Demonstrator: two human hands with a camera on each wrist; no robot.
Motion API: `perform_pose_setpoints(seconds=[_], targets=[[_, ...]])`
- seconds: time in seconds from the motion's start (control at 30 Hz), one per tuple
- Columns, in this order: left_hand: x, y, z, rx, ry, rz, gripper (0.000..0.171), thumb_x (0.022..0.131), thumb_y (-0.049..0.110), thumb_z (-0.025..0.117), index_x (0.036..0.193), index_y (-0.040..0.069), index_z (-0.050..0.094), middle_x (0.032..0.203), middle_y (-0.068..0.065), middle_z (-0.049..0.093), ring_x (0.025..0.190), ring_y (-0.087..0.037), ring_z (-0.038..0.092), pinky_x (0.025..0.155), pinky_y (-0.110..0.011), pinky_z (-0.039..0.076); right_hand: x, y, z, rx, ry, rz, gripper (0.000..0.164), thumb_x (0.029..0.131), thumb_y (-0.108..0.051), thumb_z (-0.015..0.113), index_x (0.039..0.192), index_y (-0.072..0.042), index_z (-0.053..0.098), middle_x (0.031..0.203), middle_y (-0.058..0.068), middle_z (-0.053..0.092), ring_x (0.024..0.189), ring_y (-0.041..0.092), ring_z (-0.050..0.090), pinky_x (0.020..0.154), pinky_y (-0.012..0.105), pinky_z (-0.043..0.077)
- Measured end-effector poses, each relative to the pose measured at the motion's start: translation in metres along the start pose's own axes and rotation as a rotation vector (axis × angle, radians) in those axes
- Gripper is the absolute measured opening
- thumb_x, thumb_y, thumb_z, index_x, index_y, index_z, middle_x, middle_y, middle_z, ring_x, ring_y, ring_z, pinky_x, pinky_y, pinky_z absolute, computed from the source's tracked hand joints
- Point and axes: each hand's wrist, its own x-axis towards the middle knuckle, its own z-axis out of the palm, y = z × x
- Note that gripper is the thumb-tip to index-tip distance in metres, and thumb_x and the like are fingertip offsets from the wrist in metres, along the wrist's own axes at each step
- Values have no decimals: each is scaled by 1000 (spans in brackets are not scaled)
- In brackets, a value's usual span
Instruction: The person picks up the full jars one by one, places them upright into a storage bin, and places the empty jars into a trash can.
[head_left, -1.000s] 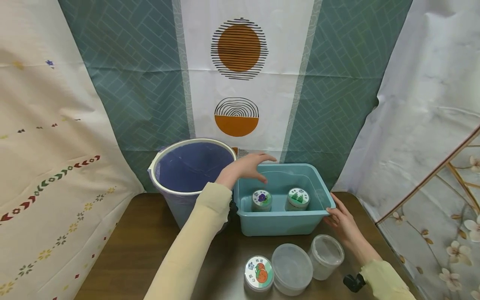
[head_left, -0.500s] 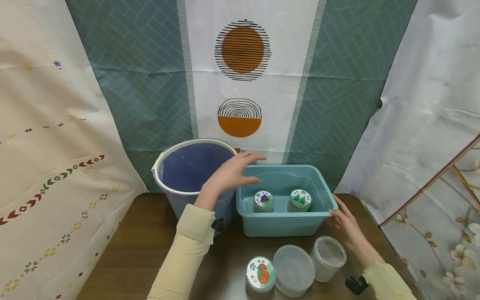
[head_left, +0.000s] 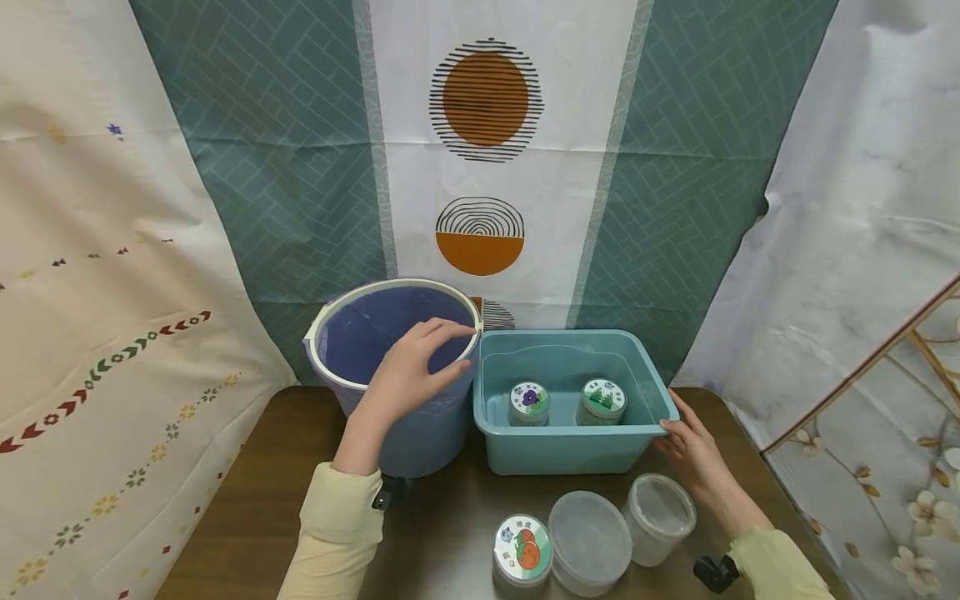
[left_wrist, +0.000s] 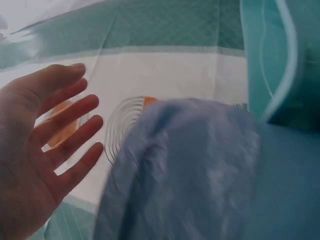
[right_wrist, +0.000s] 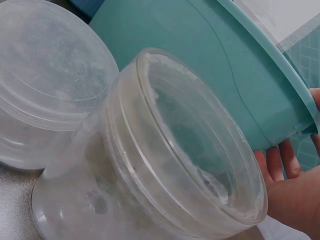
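A teal plastic basin (head_left: 558, 450) holds two lidded jars: one with a purple flower label (head_left: 529, 398), one with a green leaf label (head_left: 602, 397). My right hand (head_left: 693, 454) grips the basin's right front corner, thumb at the rim and fingers around the outside, as the right wrist view (right_wrist: 295, 195) partly shows. Over the front right side of a lined bin (head_left: 420, 450), my left hand (head_left: 408, 371) hovers with fingers apart and nothing held. In the left wrist view the same hand (left_wrist: 45, 145) has its fingers spread loosely.
In front of the basin stand a jar with an orange fruit label (head_left: 522, 550), a clear round tub (head_left: 590, 537) and a clear jar (head_left: 662, 517) close to my right forearm. Patterned curtains (head_left: 300, 125) hang behind and on both sides of the wooden table (head_left: 247, 492).
My left hand has drawn back leftward from above the basin to over the bin, holding nothing. My right hand stays on the basin's corner; the jars have not moved.
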Motion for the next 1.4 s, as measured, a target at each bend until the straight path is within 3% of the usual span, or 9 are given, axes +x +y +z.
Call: perform_pose_setpoints(seconds=[0.3, 0.57, 0.77, 1.07, 1.2, 1.33, 1.4], targets=[[-33, -15, -2, 32, 172, 17, 32, 84, 18, 79, 115, 22, 71, 111, 3, 70, 105, -17, 60, 91, -40, 54, -1, -1, 0, 3, 3, 10, 69, 104, -23, 48, 160, -31, 8, 152, -4, 27, 104, -11, 59, 89, 16, 48], [-53, -31, -4, 73, 273, 68, 30, 80, 17, 82, 108, 20, 73, 103, 3, 72, 99, -18, 60, 87, -44, 46, -1, -1, 0, 8, 3, -1, 69, 105, -22, 47, 160, -30, 8, 150, -6, 30, 103, -11, 59, 88, 16, 48], [-67, -43, -11, 100, 293, 109, 32, 76, 16, 85, 105, 20, 74, 101, 3, 72, 97, -18, 59, 84, -39, 43, 0, 1, 1, 9, 1, -8, 68, 105, -21, 47, 160, -30, 8, 154, -2, 26, 103, -12, 58, 88, 17, 48], [-82, -62, -23, 131, 338, 147, 33, 69, 9, 87, 99, 19, 75, 96, 1, 69, 95, -20, 57, 86, -39, 40, 0, 1, -1, -4, 2, -17, 68, 105, -22, 47, 160, -30, 8, 152, -6, 27, 104, -13, 58, 88, 17, 48], [-88, -70, -29, 135, 334, 150, 35, 67, 6, 86, 98, 19, 76, 95, 0, 68, 95, -21, 55, 87, -42, 38, 0, 1, 0, -1, -1, -22, 68, 105, -21, 47, 160, -29, 8, 151, -7, 28, 104, -13, 58, 88, 17, 49], [-93, -80, -35, 153, 319, 144, 35, 65, 6, 88, 97, 17, 76, 95, -1, 67, 96, -22, 53, 87, -43, 37, 0, 1, 1, 1, -4, -21, 69, 105, -22, 47, 160, -29, 7, 157, 1, 22, 104, -13, 57, 88, 16, 48], [-95, -85, -39, 160, 290, 140, 29, 71, 14, 88, 97, 16, 76, 96, -1, 66, 97, -22, 53, 87, -41, 37, 1, 2, 1, -1, -4, -19, 69, 105, -22, 47, 160, -30, 7, 159, 4, 17, 104, -14, 57, 88, 16, 48]])
